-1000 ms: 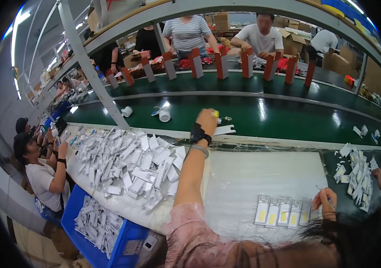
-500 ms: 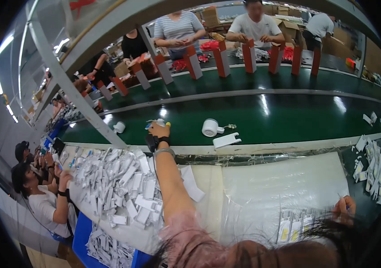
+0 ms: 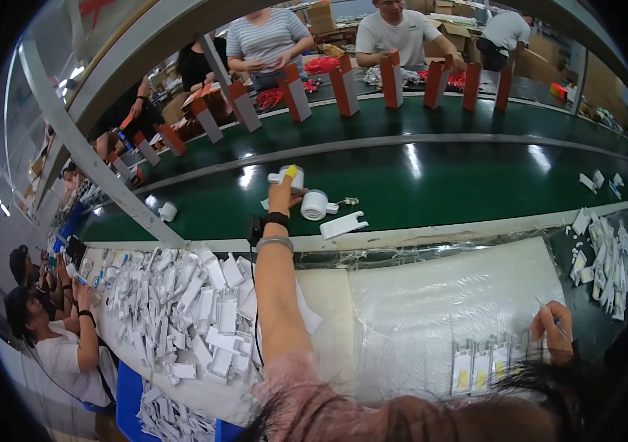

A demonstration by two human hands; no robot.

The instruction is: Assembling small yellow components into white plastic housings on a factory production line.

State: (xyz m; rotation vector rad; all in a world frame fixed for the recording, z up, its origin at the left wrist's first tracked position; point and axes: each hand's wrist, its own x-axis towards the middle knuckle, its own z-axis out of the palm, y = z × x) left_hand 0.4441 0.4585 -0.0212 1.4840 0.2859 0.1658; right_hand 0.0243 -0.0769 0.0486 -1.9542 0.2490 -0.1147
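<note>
Green belt (image 3: 417, 188) runs across the far side of the bench, with a row of orange-and-grey boxes (image 3: 343, 88) standing along its far part and co-workers beyond. A slanting metal post (image 3: 100, 151) crosses in front of the belt's left part. On the near side, a heap of white cases (image 3: 181, 302) lies left of the forearm, above a blue bin (image 3: 128, 401); a smaller heap (image 3: 608, 269) lies at far right. Dark hair (image 3: 520, 387) partly hides the row of cases with yellow strips (image 3: 480, 368) on the padded sheet (image 3: 409, 309). The left arm reaches straight out over the belt, and its hand (image 3: 280, 197) grasps a white cup-shaped piece (image 3: 297, 180), a yellow-covered finger on it. Just beside lie a second white cup (image 3: 314, 205) with a small wired part (image 3: 350, 201), and a loose case (image 3: 344, 225). The right hand (image 3: 552, 331), bent at the fingers, grips a thin tool (image 3: 560, 326) next to the row. Half a second ago the left hand was well apart from the second white cup; now it is close against it, while the right hand has stayed by the row.
</note>
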